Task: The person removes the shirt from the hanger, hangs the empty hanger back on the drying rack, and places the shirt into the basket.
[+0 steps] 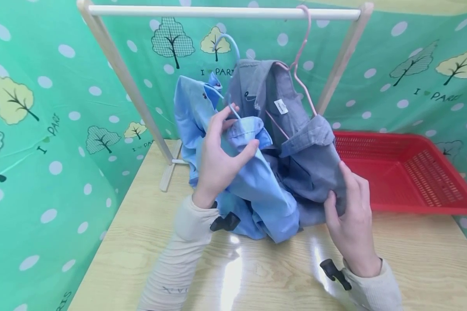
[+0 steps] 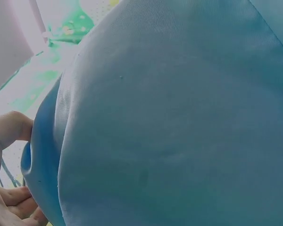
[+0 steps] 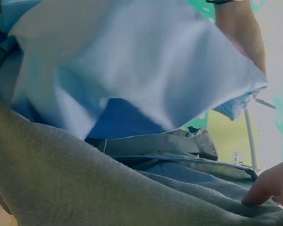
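A light blue shirt (image 1: 257,181) is on a blue hanger (image 1: 233,43), whose hook shows below the rail. My left hand (image 1: 219,155) grips this shirt at the collar, thumb in front and fingers by the hanger. Blue fabric (image 2: 170,113) fills most of the left wrist view. Behind and to the right, a grey-blue shirt (image 1: 315,172) with a white label droops from a pink hanger (image 1: 303,39) hooked over the rail. My right hand (image 1: 352,220) pinches its right side, thumb on the front. Its cloth (image 3: 85,183) crosses the lower right wrist view.
A wooden rack with a white rail (image 1: 198,11) stands on the wood-grain table (image 1: 272,276). A red plastic basket (image 1: 412,209) sits at the right, behind my right hand. Green printed cloth (image 1: 54,216) covers the walls around.
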The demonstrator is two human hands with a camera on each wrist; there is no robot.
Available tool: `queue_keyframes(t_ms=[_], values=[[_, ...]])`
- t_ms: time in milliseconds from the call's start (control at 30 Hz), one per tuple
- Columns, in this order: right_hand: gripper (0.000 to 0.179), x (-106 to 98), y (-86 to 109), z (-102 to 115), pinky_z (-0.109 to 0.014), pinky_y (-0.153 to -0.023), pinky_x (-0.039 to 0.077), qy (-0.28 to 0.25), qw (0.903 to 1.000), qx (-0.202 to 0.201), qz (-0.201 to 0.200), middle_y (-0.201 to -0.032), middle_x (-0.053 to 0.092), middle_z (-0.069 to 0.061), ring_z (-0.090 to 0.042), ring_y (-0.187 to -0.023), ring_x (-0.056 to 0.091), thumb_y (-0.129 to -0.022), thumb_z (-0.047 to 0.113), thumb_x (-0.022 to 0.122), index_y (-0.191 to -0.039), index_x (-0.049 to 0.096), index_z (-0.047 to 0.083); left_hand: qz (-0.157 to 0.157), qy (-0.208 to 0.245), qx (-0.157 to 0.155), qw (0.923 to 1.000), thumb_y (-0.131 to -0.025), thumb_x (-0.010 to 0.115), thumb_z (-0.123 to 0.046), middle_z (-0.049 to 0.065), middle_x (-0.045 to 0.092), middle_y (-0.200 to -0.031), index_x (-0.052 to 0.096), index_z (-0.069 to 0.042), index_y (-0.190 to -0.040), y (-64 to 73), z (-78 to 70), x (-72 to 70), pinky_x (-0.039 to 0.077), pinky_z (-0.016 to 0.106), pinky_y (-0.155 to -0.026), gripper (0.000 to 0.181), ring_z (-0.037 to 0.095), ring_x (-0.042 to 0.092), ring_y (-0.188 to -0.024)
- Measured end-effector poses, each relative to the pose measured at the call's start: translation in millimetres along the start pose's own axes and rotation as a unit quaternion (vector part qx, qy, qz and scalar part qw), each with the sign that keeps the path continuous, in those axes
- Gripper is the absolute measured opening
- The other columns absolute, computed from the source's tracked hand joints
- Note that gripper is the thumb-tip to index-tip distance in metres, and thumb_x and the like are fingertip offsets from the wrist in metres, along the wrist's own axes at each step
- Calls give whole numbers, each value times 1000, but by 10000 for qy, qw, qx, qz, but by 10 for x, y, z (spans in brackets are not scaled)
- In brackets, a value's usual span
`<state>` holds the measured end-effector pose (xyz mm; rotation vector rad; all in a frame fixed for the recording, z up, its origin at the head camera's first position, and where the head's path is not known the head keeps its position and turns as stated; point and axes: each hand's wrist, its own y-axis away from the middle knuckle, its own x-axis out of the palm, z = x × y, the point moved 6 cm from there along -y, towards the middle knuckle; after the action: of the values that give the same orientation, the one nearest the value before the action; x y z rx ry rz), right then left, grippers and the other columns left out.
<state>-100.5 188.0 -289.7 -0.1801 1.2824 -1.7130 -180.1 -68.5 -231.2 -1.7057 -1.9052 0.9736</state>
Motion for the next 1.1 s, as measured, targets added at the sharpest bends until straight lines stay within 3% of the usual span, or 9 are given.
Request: queue_keyframes(t_ms=[167, 367, 567, 700, 800, 867, 1000, 1100], values=[[59, -14, -3, 12, -14, -102, 35, 13, 9999, 122, 28, -121, 51, -34, -41, -112, 50, -84, -3, 55, -143, 49, -1, 6, -12, -221, 9998, -82, 78, -11, 12, 50, -141, 47, 0, -140, 106, 79, 56, 41, 31, -110, 67, 19, 54, -122], [59, -68, -15, 83, -22, -103, 32, 104, 9997, 95, -220, -124, 51, -34, -45, -113, 45, -81, -1, 59, -140, 51, -2, -75, -2, -167, 9998, -81, 80, -10, 15, 51, -137, 46, 1, -139, 223, 148, 117, 42, 33, -109, 68, 23, 56, -120], [48, -145, -51, 289, -41, -103, 27, 258, 9948, -317, -935, -119, 55, -31, -46, -114, 46, -82, 7, 61, -128, 60, -5, -172, -163, -233, 9994, -81, 82, -14, 14, 52, -134, 48, -2, -138, 340, 182, 172, 42, 32, -108, 68, 21, 57, -118], [37, -126, -30, 456, -36, -100, 31, 40, 9901, -728, -1200, -110, 59, -29, -45, -103, 50, -88, 13, 59, -119, 64, -7, -220, -204, -295, 9991, -81, 83, -14, 14, 52, -132, 47, -2, -138, 413, 186, 217, 42, 32, -108, 68, 21, 56, -117], [38, -46, -9, 534, -27, -98, 35, -186, 9918, -995, -775, -106, 60, -30, -47, -94, 50, -94, 18, 57, -119, 64, -10, -253, -353, -388, 9983, -82, 82, -17, 13, 52, -132, 44, -2, -139, 470, 191, 252, 38, 33, -109, 70, 21, 56, -117], [43, 43, 8, 539, -22, -100, 36, -282, 9943, -1019, -168, -109, 59, -30, -46, -96, 50, -98, 23, 56, -124, 60, -11, -275, -508, -467, 9972, -82, 82, -19, 10, 54, -131, 43, -4, -140, 505, 198, 269, 35, 35, -109, 71, 20, 56, -117], [56, 249, 61, 455, -16, -107, 32, -183, 9928, -761, 911, -123, 57, -26, -40, -108, 51, -102, 36, 52, -137, 51, -8, -225, -761, -491, 9956, -83, 82, -22, 9, 54, -129, 42, -4, -140, 565, 206, 298, 32, 40, -104, 72, 18, 56, -115], [61, 378, 109, 372, -14, -109, 31, -254, 9889, -533, 1361, -128, 55, -22, -34, -116, 51, -102, 42, 51, -144, 46, -3, -160, -852, -431, 9953, -83, 82, -23, 9, 54, -129, 43, -5, -139, 596, 202, 319, 34, 41, -101, 71, 19, 56, -115]])
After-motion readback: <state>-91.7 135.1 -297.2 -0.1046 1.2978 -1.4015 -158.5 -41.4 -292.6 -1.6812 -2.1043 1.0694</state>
